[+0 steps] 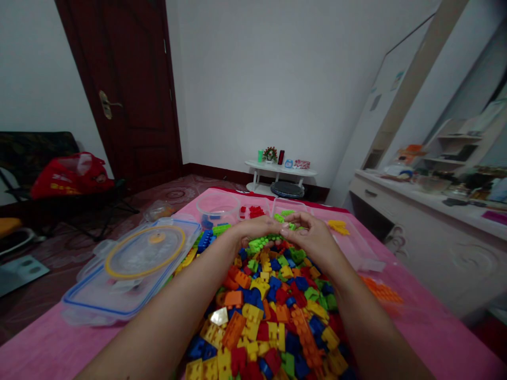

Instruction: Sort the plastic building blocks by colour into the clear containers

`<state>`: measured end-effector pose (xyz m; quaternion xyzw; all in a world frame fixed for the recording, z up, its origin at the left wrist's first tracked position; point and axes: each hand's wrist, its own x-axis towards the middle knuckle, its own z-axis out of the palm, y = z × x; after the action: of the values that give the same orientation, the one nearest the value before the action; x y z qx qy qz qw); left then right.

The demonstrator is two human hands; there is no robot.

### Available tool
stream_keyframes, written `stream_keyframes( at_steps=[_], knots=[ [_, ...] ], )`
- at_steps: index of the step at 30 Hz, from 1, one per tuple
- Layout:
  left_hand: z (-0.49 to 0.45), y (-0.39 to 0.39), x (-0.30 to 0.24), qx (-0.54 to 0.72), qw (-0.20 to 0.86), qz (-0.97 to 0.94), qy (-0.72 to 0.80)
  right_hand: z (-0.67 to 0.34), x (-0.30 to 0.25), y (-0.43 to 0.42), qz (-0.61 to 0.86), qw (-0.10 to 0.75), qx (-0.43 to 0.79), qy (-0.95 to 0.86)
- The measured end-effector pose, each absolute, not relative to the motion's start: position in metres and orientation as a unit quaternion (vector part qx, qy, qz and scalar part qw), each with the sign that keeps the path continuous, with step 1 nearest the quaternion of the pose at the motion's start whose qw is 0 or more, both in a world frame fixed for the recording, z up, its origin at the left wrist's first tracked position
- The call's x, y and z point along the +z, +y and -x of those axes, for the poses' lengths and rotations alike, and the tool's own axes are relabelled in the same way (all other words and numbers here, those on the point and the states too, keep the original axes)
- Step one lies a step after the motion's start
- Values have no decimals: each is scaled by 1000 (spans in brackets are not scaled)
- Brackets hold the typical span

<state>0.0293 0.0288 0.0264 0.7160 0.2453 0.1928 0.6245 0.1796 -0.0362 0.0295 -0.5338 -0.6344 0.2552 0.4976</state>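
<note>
Both my hands meet over the far end of a heap of coloured plastic building blocks (269, 316) on a pink tablecloth (431, 332). My left hand (253, 229) is curled around a row of light green blocks (259, 244). Fingers bent, my right hand (311, 235) pinches the same green blocks from the right side. Beyond the hands stand clear tubs: one with blue blocks (217, 210), one with red blocks (253, 211) and one with green blocks (285, 211).
Several stacked clear lids with a yellow ring and blue rim (134, 264) lie left of the heap. Yellow blocks (338, 227) and orange blocks (380, 290) sit in trays at right. A dark door (130, 89), small white table (279, 170) and white dresser (431, 221) surround the table.
</note>
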Motion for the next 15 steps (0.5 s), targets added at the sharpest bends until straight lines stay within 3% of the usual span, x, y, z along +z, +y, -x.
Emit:
stream_keyframes(
  at_steps=[5,12,15],
  knots=[
    [-51,26,12,310,630,-665,254,-187,28,-31,570,498,229,-613],
    [-48,19,0,409,502,-710,277,-178,17,-31,517,388,211,-733],
    [-42,15,-2,419,536,-679,275,-175,13,-31,508,367,220,-748]
  ],
)
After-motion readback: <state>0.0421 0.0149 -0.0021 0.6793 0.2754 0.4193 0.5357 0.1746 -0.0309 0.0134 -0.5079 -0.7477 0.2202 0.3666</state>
